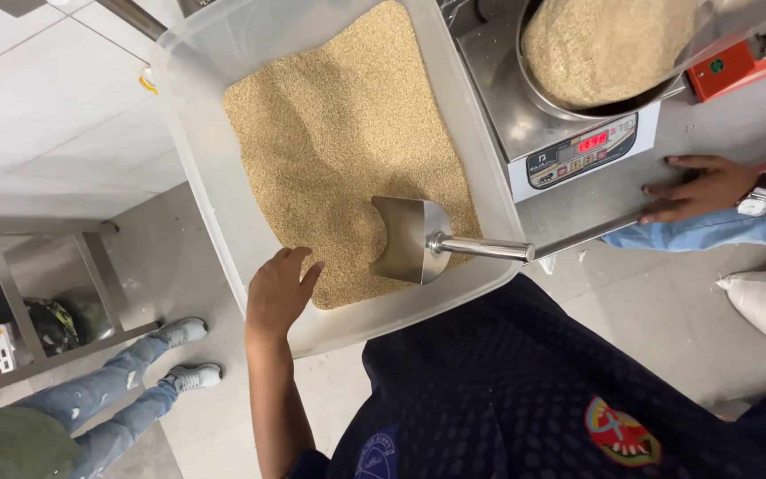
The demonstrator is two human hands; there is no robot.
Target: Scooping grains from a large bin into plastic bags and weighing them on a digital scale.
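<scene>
From the head camera, looking straight down, the person's left hand (278,291) rests on the near rim of a large translucent plastic tub (199,168), its fingers (305,266) loosely curled over the edge and clasping nothing but the rim. The tub is filled with pale brown grain (339,133), and a metal scoop (411,238) lies in it near the front edge, its bowl dug into the grain and its round handle (480,248) pointing right over the rim; no hand touches it. The person's right hand is out of sight, so its grasp cannot be told. Just right of the tub, on a steel tabletop (738,124), stands a digital scale (578,146) with a red lit display, carrying a metal bowl (609,49) heaped with the same grain. Another person's hand (693,188), wearing a wristwatch (760,195), lies flat on the tabletop near the scale. At lower left, a third person's legs in torn jeans (117,399) and pale sneakers stand on the tiled floor beside a metal shelf (37,293).
</scene>
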